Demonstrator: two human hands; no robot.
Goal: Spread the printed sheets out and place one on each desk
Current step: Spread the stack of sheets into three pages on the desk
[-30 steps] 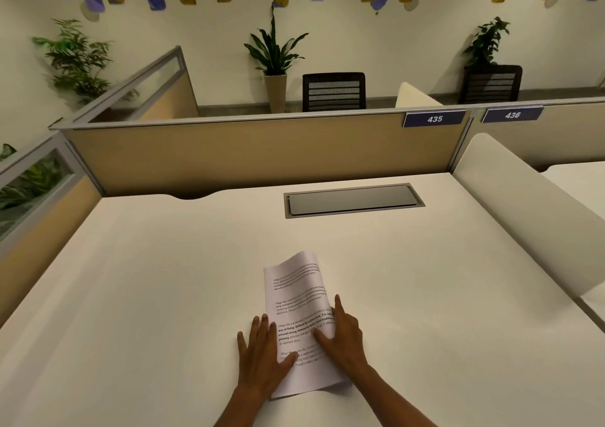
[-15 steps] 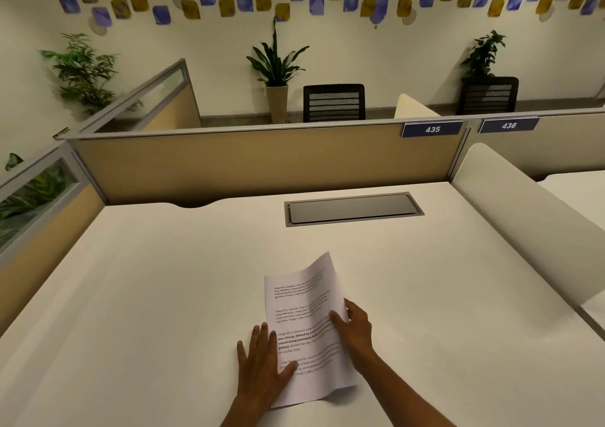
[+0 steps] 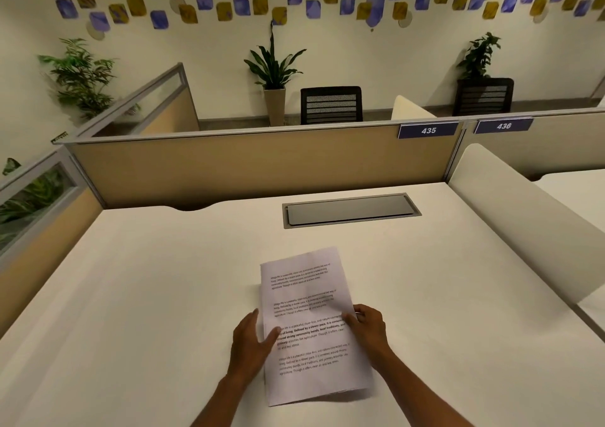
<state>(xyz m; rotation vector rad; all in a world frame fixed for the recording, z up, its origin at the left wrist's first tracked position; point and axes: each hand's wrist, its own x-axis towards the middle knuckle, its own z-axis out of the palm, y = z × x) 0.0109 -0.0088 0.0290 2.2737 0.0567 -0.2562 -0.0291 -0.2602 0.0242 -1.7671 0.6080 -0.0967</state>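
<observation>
A thin stack of printed sheets (image 3: 307, 322) with black text lies near the front middle of the cream desk (image 3: 147, 295). My left hand (image 3: 252, 345) holds the stack's left edge, thumb on top of the page. At the right edge, my right hand (image 3: 368, 327) pinches the paper with thumb and fingers. The sheets' near end looks slightly lifted and fanned, casting a shadow on the desk. A second desk (image 3: 576, 194) shows at the far right.
A grey cable hatch (image 3: 350, 210) is set into the desk behind the sheets. Tan partitions (image 3: 255, 168) with number plates 435 (image 3: 428, 130) and 436 close the back and left. A cream divider (image 3: 530, 217) bounds the right side. Black chairs and potted plants stand beyond.
Both hands went from pressing flat on the sheets to gripping their side edges. My right hand slid to the right edge, and the stack now looks flatter and wider.
</observation>
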